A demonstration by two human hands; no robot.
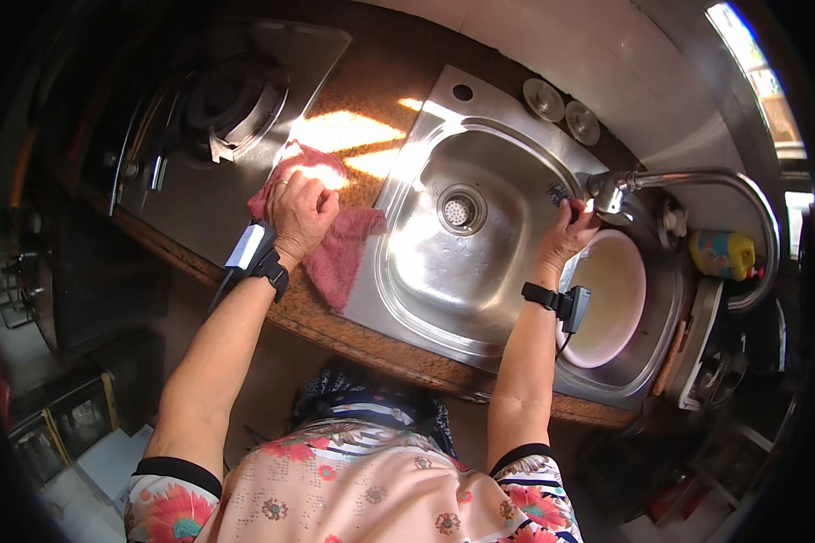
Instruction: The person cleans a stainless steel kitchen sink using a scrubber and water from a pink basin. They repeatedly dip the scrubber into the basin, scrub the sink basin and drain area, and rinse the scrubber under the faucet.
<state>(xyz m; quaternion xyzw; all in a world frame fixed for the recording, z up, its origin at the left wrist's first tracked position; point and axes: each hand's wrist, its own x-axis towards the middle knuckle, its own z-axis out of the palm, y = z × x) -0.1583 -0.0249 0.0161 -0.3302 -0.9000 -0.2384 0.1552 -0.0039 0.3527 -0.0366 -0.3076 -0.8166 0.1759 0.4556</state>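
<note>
My left hand [301,212] presses down on a reddish terry cloth [339,261], its fingers curled into the bunched part. The cloth lies across the granite strip between the stove and the sink, one corner lapping onto the steel rim. My right hand [567,234] is at the ridge between the two bowls, beside the base of the chrome faucet [610,193]. Its fingertips are close to a small dark, mesh-like patch [557,194] on the basin wall; whether they hold anything is unclear. Below them lies the stainless sink basin [475,271] with its drain strainer [458,212].
A pink-rimmed tub [642,298] of cloudy liquid sits in the right bowl. A gas burner [234,112] is at the left. Two glass lids or dishes [543,100] stand by the wall. A yellow bottle [720,254] and a white rack [703,346] are at the right.
</note>
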